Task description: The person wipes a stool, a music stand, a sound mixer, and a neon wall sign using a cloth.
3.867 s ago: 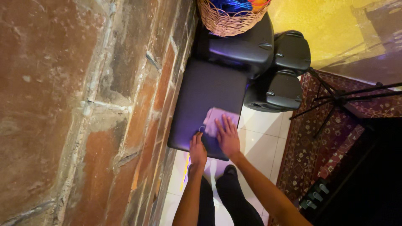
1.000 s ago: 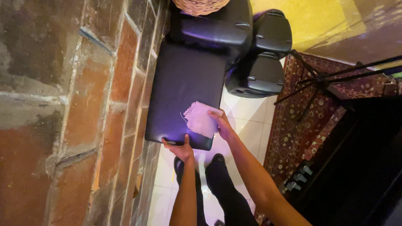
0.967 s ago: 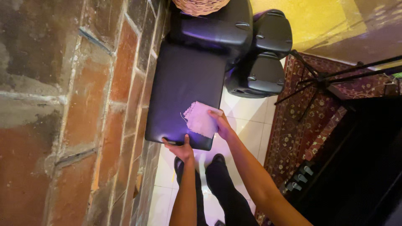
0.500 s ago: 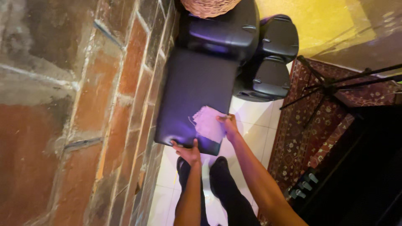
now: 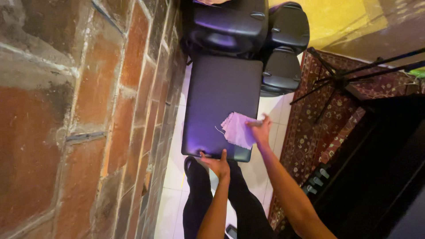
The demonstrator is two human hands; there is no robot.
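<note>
Right hand (image 5: 261,129), fingers spread flat, has slid the pale lilac cloth (image 5: 237,129) toward the frame's centre-right edge of the dark padded rectangular surface (image 5: 219,93); left hand (image 5: 217,163) still grips its near edge.

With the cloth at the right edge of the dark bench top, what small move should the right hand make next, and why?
Probably slide the pale cloth leftward across the dark bench top. The right hand presses the cloth at the top's right edge, so bare surface lies only to its left, toward the brick wall. The left hand grips the near edge, steadying it.
</note>
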